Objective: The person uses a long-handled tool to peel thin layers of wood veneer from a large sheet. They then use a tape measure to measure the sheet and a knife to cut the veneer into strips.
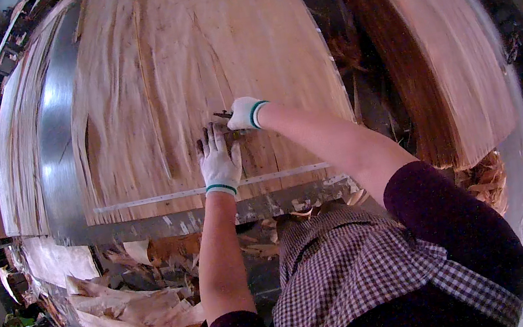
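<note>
A large pale sheet of wood veneer [235, 32] lies before me, with long cracks and dark slits along its grain. My left hand [219, 163], in a white glove with stained fingertips, rests flat on the veneer near its front edge. The fingers are stretched out and slightly spread. Just beyond and to the right, my right hand [242, 113], gloved too, is closed around a small dark tool [222, 114]. Its tip points left over the veneer; its exact kind is too small to tell. A thin white strip [145, 200] runs along the sheet's front edge, passing by my left wrist.
A stack of veneer [455, 53] with dark brown edges stands at the right, beyond a dark gap. Left of the sheet are a shiny metal surface [58, 140] and more veneer [21, 159]. Torn veneer scraps [129, 318] are heaped below the table's front edge [136, 228].
</note>
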Motion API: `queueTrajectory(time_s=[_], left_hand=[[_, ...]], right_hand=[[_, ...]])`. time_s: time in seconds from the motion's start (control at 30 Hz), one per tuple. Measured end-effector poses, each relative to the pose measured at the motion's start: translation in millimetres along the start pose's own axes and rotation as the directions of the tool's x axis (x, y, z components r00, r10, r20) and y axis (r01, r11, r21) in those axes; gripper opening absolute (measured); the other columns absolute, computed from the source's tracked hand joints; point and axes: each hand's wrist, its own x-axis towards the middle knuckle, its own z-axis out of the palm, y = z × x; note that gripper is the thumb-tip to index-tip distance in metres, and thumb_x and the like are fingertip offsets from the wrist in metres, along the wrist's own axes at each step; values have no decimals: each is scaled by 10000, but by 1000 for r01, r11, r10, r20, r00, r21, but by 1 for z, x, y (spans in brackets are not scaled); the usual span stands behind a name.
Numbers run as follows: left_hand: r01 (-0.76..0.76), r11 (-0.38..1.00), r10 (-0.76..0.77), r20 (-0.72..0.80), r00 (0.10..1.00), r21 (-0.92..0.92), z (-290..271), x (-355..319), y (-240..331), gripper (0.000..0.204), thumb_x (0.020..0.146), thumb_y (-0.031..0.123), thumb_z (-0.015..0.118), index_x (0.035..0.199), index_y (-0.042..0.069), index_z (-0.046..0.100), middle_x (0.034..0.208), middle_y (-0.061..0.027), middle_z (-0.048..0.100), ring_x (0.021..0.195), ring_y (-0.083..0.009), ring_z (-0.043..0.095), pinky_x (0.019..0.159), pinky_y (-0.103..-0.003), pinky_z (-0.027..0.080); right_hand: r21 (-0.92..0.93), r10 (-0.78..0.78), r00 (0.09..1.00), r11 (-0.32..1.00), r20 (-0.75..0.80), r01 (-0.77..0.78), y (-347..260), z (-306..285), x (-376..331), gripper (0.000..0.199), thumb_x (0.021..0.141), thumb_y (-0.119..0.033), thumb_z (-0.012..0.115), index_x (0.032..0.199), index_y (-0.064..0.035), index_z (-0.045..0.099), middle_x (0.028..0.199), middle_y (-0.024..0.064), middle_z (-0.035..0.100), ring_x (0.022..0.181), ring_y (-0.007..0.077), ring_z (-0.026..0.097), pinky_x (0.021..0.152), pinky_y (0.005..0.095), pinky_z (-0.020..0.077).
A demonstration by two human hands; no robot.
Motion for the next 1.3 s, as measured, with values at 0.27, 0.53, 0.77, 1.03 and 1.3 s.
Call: queueTrajectory(time_s=[0.27,0.53,0.77,1.03,1.3], left_hand=[[71,996,-84,341,936,51,-53,16,58,585,857,552,492,1376,299,398,1470,-235,230,1343,-431,241,1037,-609,246],[-32,994,51,182,982,-106,-18,-31,117,604,895,458,456,1388,118,381,1502,-152,209,1407,-324,121,1134,-510,52],[290,835,-541,-607,582,-467,-113,-145,112,687,770,67,609,1384,-24,314,1468,-199,267,1371,-348,229,1113,-453,187],[809,588,-20,-1000,14,0,-327,-371,209,617,908,159,489,1442,29,207,1477,-183,237,1327,-327,294,1073,-474,289],[71,585,-756,-575,-312,-808,-270,-553,58,712,869,420,551,1443,128,247,1453,-118,327,1202,-297,454,994,-437,369]], right_hand=[[-134,-55,986,990,-158,34,101,-11,-96,324,808,-310,563,955,-33,645,894,199,657,848,370,636,740,459,501],[340,-139,990,931,-10,134,129,18,-233,262,851,-241,523,931,5,564,789,242,595,768,403,594,661,460,450],[673,-396,915,697,71,249,126,25,-252,249,852,-101,513,1076,-11,575,804,121,608,739,167,557,687,324,458],[614,-654,733,661,189,431,61,53,-283,257,897,-153,539,1103,-4,577,891,83,620,827,149,538,778,278,442],[540,-890,359,455,279,708,-48,61,-353,370,873,-207,570,1218,-77,538,1042,171,646,935,288,628,824,364,477]])
